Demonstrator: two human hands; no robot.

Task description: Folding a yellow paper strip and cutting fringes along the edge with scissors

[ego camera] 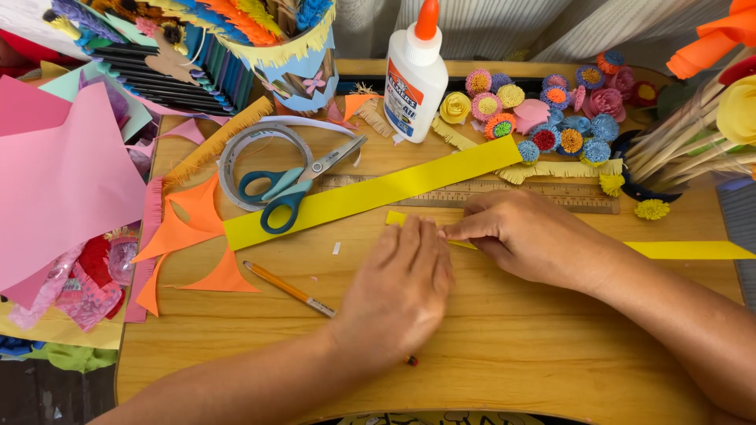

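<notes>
**Two hands press and fold a narrow yellow paper strip on the tabletop**

Nearest, the left hand [400, 293] lies palm down with its fingers together and flat, pressing on the narrow yellow paper strip [685, 249]; it grips nothing. Under its wrist lies a pencil [287, 289], running from the left toward the near edge of the wooden tabletop [504, 354].

Just right of it, the right hand [526, 234] pinches the strip's edge between thumb and fingertips, close to the strip's left end, where a small yellow corner shows. The strip runs right from there, flat on the tabletop, out to the right side.

By the look of it the strip is light, thin and limp: it would crease easily, slide on the smooth wood unless held down, and tear if pulled hard. A judged good hold is a light pinch at the edge near the fold, with the other palm pinning the flat part.

Farther off lie a wider yellow paper band [378, 191], a wooden ruler [504, 191] and blue-handled scissors [291, 189] on a tape roll [236, 153]. Orange paper scraps [197, 228] lie left. Farthest stand a glue bottle [416, 75] and a cluster of rolled paper flowers [551, 118].
</notes>
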